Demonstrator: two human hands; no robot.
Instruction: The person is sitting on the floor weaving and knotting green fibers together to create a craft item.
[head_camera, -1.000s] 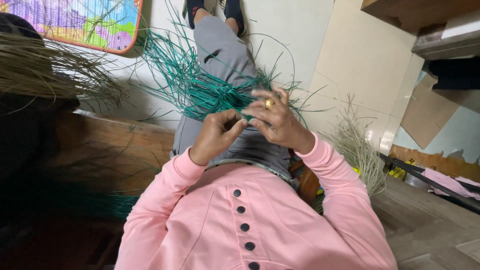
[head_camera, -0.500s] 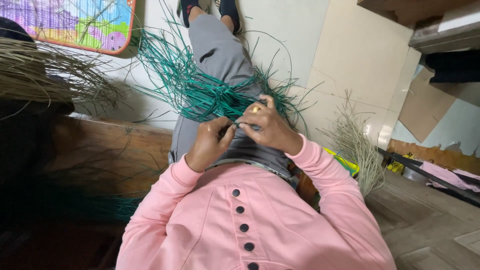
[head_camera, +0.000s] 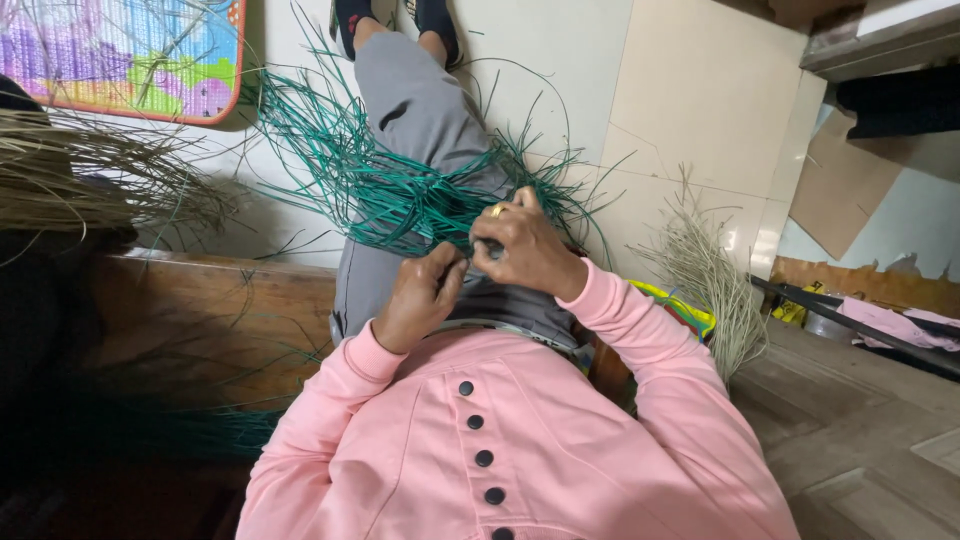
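A bundle of long green strands lies across my lap on grey trousers and fans out to the left and up. My left hand pinches the strands at their gathered end, fingers closed. My right hand, with a gold ring on one finger, is closed over the same gathered end, touching the left hand's fingertips. Both hands sit just above the hem of my pink buttoned top. The strand ends inside the hands are hidden.
A wooden bench runs along the left under me. Dry tan straw lies at the left, a pale straw bundle at the right. A colourful mat is at top left, cardboard and a yellow bag at the right.
My hands have drawn closer together on the green strands. The right hand has turned over the gathered end and the left fingers now pinch next to it.
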